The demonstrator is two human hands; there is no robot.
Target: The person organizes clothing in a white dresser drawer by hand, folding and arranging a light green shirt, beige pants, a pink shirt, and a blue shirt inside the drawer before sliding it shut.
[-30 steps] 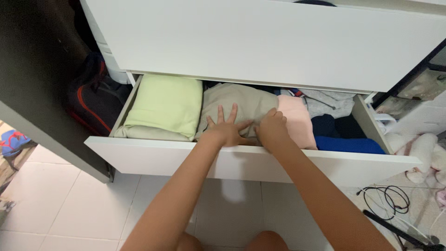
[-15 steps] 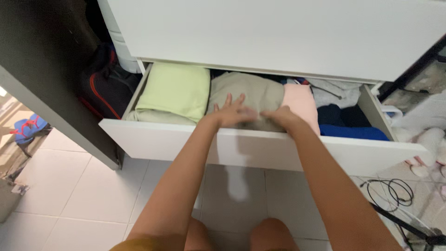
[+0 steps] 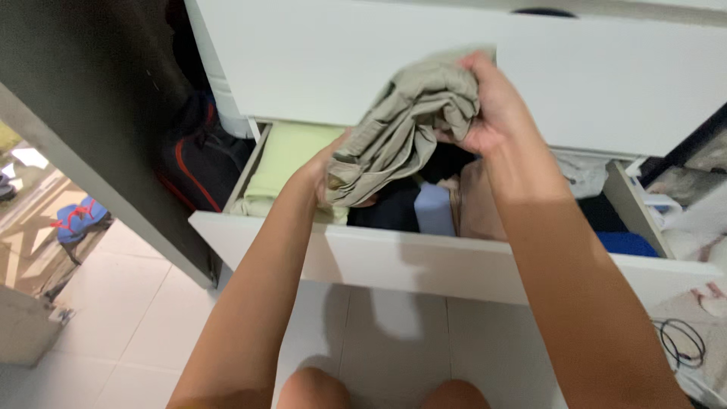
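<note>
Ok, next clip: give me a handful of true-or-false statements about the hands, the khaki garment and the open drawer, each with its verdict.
1. Both hands hold the bunched khaki cloth garment above the open white drawer. True: the right hand grips its top and the left hand its lower end.
2. The khaki garment lies flat and folded in the drawer. False: it is lifted and crumpled.
3. A pale green folded cloth lies at the drawer's left end. True.
4. The drawer is closed. False: it is pulled out, with clothes showing inside.
5. A dark bag with red trim sits left of the drawer. True.
</note>
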